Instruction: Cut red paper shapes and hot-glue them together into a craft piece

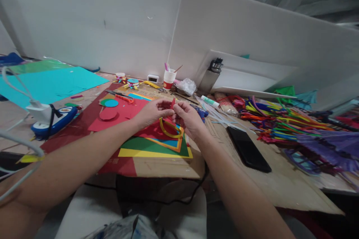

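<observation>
Clockwise from the hands, a rounded blue object point(61, 126) is sitting at nine o'clock, a cyan sheet point(67, 82) is stretching towards ten, and an orange-handled cutter point(129, 99) is lying closer in, past nine. The left hand point(157, 111) and, opposite, the right hand point(187, 117) are gripping a small red piece point(172, 104) between their fingertips. Towards six, coloured sheets point(157, 148) are stopping short of the cardboard's point(171, 170) front edge. At four, a black phone point(248, 149) is lying with room before the edge; pipe cleaners point(280, 119) are crowding three
</observation>
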Available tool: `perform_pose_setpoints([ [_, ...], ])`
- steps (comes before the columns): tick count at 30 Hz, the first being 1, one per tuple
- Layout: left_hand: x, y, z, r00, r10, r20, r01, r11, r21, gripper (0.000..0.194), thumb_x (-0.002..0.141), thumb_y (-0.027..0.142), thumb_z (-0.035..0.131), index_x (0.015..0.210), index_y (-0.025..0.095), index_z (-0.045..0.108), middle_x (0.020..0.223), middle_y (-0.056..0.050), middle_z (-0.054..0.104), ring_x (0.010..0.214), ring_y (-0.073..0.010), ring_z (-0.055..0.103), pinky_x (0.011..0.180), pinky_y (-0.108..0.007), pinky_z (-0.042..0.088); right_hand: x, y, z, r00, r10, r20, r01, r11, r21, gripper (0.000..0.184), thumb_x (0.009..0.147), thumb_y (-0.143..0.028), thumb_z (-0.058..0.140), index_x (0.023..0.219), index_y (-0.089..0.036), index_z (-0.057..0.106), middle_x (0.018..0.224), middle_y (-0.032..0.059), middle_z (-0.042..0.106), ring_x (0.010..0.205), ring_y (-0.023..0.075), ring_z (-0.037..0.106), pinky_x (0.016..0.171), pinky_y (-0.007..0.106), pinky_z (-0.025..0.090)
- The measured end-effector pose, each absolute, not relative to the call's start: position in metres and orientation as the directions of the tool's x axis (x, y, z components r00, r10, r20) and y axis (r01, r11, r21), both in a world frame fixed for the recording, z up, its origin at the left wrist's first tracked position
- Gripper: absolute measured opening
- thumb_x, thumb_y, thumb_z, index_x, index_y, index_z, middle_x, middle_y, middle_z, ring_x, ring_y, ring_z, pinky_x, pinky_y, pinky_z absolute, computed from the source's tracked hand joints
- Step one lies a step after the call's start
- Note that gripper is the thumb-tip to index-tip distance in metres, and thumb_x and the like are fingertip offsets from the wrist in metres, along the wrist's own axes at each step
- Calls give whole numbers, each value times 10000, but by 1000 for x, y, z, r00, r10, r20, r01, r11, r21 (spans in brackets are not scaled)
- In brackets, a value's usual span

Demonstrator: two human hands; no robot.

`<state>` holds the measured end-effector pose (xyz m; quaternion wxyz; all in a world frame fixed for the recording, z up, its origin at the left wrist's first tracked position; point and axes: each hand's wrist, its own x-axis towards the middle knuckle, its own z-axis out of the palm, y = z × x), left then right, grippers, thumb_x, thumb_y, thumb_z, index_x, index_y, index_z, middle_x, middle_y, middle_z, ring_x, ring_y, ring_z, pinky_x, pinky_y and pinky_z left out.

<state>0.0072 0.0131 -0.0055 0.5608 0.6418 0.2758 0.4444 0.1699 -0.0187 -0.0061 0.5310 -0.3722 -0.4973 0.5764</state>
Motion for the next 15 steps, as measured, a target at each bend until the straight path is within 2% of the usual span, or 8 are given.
perform_pose_setpoints([
  [4, 7, 12, -5, 442, 858, 260, -147, -217, 965, 522, 682, 446, 873, 1059, 132, 694, 1039, -104, 751, 924, -213, 703, 864, -357, 548, 170, -19, -6, -154, 982, 111, -238, 72, -969, 512, 608, -568, 877, 833, -213, 585, 656, -66, 598, 553, 78, 519, 563, 227, 424],
  [10, 7, 11, -7, 452, 864, 221, -169, -160, 972, 715, 689, 558, 853, 1227, 137, 644, 916, -70, 739, 812, -199, 704, 749, -321, 542, 171, -18, -8, -165, 979, 118, -213, 81, -974, 489, 631, -564, 865, 813, -212, 578, 623, -70, 563, 549, 81, 501, 557, 230, 411],
  [15, 8, 9, -4, 448, 870, 204, -143, -156, 977, 728, 657, 581, 866, 1185, 125, 657, 824, -55, 729, 767, -199, 703, 724, -319, 534, 170, -18, -7, -170, 978, 121, -236, 79, -969, 513, 606, -577, 877, 823, -214, 587, 675, -61, 603, 547, 80, 509, 532, 231, 410],
])
